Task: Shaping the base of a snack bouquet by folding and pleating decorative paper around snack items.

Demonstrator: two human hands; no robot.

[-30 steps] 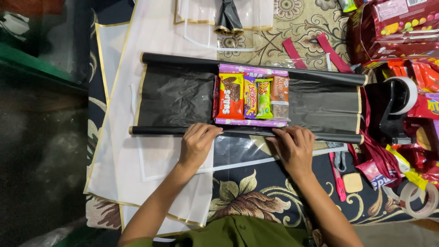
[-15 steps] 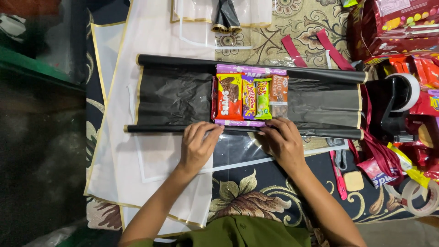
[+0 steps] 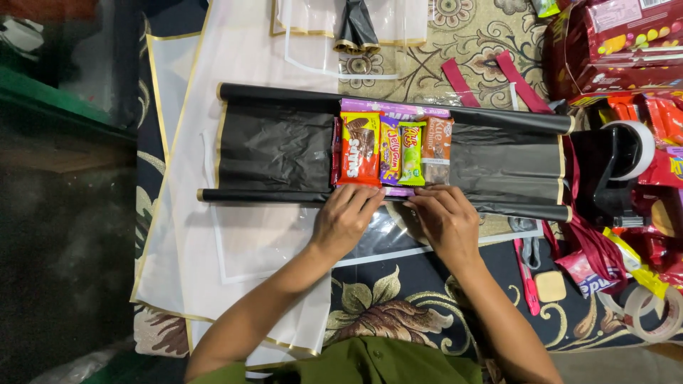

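Observation:
A black wrapping sheet [image 3: 274, 146] with gold edging lies spread across the floor, its near and far edges rolled into tubes. Several snack packets [image 3: 390, 151] in red, purple, green and brown lie side by side at its middle. My left hand [image 3: 345, 220] and my right hand [image 3: 445, 219] rest close together on the near rolled edge [image 3: 256, 195], fingertips touching the roll just below the packets. Whether the fingers grip the roll or only press on it is unclear.
White translucent sheets [image 3: 206, 235] lie under and left of the black one. A tape dispenser [image 3: 619, 167], red snack boxes [image 3: 619, 50], loose packets, scissors [image 3: 525, 274] and a tape roll [image 3: 654, 313] crowd the right side. A folded black sheet [image 3: 356, 28] lies at the top.
Both hands have moved inward along the near rolled edge, toward each other, and now sit just below the packets.

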